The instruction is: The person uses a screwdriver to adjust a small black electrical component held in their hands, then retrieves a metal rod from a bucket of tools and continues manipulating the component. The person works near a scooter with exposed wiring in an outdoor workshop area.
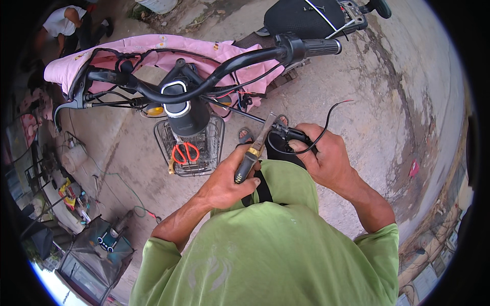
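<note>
My left hand (224, 179) is closed round the black and yellow handle of a chisel-like tool (262, 136) with a flat metal blade pointing up and away. In my right hand (326, 155) is a black handlebar lever fitting (293, 134), pinched between thumb and fingers. A thin black wire (325, 127) loops from it, with a reddish stripped end. The blade's tip lies close beside the fitting; whether they touch I cannot tell. A black cable housing runs from the fitting towards the handlebar (224, 71) of an electric bike ahead of me.
A wire basket (214, 133) hangs at the bike's front, with orange-handled scissors (185, 152) in it. Pink padded cloth (158, 43) drapes behind the handlebar. The black seat (301, 20) is beyond. Tools and a dark cart (84, 257) stand left. Another person (66, 25) crouches far left.
</note>
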`<control>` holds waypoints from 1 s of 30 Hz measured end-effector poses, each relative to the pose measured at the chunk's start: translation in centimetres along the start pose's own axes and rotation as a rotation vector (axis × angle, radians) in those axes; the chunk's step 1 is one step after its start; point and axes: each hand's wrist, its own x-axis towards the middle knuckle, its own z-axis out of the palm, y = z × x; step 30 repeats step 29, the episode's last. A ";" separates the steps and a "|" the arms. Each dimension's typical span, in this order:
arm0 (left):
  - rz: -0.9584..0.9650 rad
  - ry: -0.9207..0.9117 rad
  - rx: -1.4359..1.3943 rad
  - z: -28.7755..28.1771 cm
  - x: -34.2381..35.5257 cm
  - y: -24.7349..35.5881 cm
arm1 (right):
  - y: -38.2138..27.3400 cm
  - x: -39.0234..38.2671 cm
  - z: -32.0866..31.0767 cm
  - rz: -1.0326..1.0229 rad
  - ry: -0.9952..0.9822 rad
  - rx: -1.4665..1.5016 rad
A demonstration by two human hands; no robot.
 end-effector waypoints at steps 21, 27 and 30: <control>0.094 0.107 0.232 0.4 1.8 -0.6 | 0.6 2.6 -1.0 0.170 -0.192 0.142; 0.163 0.127 0.224 -0.4 1.7 -0.5 | 1.1 5.8 -2.8 0.602 -0.530 0.683; 0.154 0.114 0.237 -0.9 1.6 0.0 | 2.2 6.2 -2.4 0.593 -0.608 0.896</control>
